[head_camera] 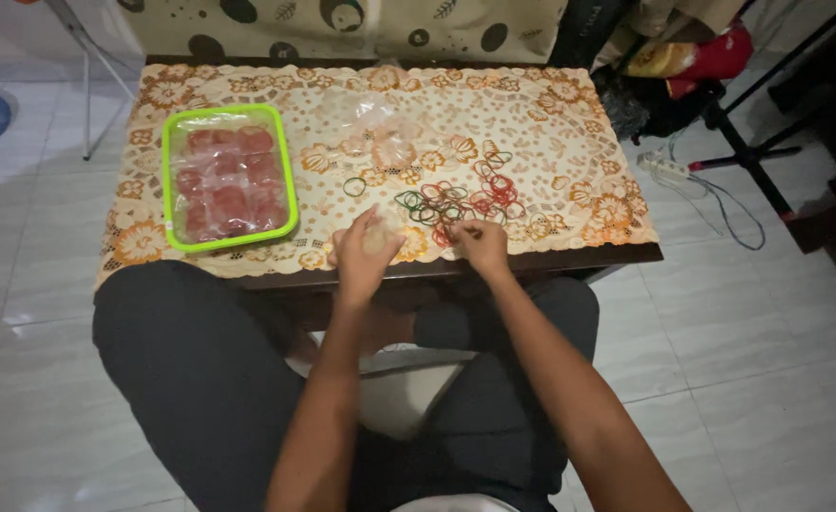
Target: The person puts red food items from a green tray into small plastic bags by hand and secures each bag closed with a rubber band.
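My left hand [363,254] is closed around a small clear plastic bag [383,233] at the table's near edge. Just to its right, my right hand [479,243] pinches at the near edge of a pile of red and green rubber bands [456,197]; whether a band is between the fingers I cannot tell. One green band [354,187] lies apart to the left of the pile. A heap of clear plastic bags [370,128] lies farther back on the table.
A green-rimmed tray [167,180] with several small bags of red contents stands at the left of the low table with its orange-patterned lace cloth [551,123]. A power strip and cable [669,171] lie on the tiled floor to the right, beside stand legs [750,156].
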